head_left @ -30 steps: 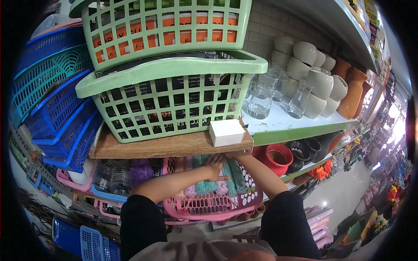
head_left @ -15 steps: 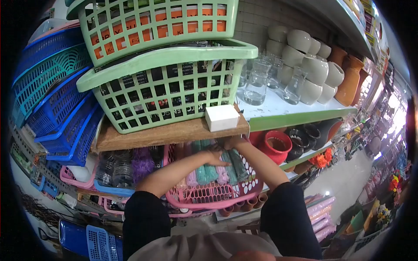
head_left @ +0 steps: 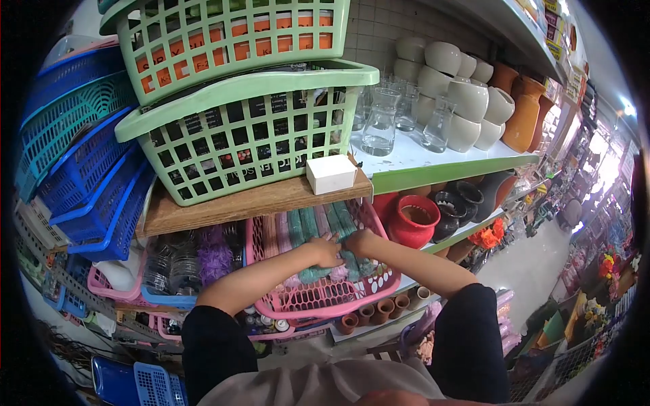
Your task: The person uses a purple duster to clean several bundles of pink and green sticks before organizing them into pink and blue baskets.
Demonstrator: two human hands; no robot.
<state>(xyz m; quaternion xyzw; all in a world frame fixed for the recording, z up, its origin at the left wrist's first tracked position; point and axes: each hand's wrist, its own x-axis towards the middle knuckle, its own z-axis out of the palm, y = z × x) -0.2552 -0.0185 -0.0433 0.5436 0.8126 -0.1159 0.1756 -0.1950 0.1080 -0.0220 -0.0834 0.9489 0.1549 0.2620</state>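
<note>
A pink plastic basket [head_left: 308, 308] holds several long wrapped bundles in teal, pink and brown. My left hand [head_left: 326, 252] lies over the teal bundles [head_left: 313, 272] in its middle, fingers apart and partly hidden. Close beside it, my right hand [head_left: 363, 244] is closed at a darker green bundle [head_left: 352, 267] near the basket's right side; its fingertips are turned away from view. Between the hands a pale pink bundle [head_left: 338, 273] shows.
Above the pink basket is a wooden shelf [head_left: 244, 210] with a white box [head_left: 331, 174] and stacked green baskets [head_left: 237, 128]. To the right stand glass vases [head_left: 380, 128], white pots [head_left: 466, 101] and a red pot [head_left: 413, 220]. Blue baskets [head_left: 88, 169] are stacked at the left.
The pink basket sits farther out from under the shelf in view, showing more of the bundles. My right hand has come down from the shelf edge into fuller view. The camera view has shifted.
</note>
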